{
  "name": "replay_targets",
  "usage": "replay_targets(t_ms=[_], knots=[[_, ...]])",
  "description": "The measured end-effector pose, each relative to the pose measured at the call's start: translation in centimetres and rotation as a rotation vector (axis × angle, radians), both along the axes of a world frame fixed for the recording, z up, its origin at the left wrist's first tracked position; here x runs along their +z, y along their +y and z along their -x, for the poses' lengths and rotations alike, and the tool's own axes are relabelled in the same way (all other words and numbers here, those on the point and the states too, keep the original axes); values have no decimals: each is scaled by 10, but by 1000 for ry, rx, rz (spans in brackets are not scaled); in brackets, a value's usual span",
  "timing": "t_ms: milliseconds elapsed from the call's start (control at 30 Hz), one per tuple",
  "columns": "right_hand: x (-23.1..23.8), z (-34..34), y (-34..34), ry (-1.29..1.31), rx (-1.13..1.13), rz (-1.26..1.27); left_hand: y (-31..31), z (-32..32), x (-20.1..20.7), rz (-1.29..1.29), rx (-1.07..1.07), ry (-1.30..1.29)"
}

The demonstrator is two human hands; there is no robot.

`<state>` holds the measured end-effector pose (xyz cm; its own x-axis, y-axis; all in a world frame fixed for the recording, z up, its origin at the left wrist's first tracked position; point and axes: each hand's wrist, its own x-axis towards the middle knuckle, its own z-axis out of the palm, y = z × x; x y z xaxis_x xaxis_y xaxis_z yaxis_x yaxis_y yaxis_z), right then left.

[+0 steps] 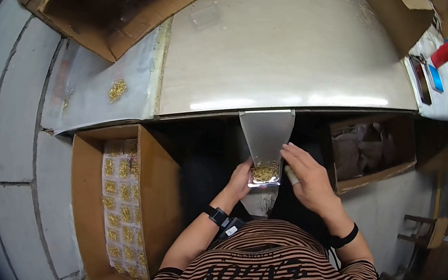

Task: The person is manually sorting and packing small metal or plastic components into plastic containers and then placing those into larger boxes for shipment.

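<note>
A grey metal chute (267, 132) slopes from the table's front edge down towards my lap. Small gold-coloured metal pieces (265, 173) are heaped at its narrow lower end. Beneath that end shows the shiny rim of a clear plastic container (264, 185). My left hand (239, 180) is closed around the container and the chute's left edge, its fingers partly hidden underneath. On the other side, my right hand (311, 182) lies flat along the chute's right edge with fingers stretched out, one bearing a pale wrap. I see nothing held in it.
A cardboard box (152, 210) at left holds rows of clear packs with gold pieces. Another large carton (89, 33) stands far left. Loose gold pieces (118, 91) lie on white sheeting. A clear case (206, 17) rests on the table (296, 46). A wooden stool (424, 231) is at right.
</note>
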<state>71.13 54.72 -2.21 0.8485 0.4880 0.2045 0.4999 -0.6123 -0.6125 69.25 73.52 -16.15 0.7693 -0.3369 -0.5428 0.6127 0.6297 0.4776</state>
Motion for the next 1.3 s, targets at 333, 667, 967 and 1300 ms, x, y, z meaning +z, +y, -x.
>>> replay_targets(t_ms=[333, 667, 967, 1300], knots=[[-27, 33, -9, 165, 24, -102, 21, 35, 12, -73, -116, -22], [-29, 22, 22, 124, 343, 27, 24, 28, 54, -16, -4, -118], [-19, 25, 17, 56, 324, -109, 16, 25, 75, -119, 53, -243], [-31, 28, 28, 76, 151, -394, 2, 28, 90, -192, 71, -240]])
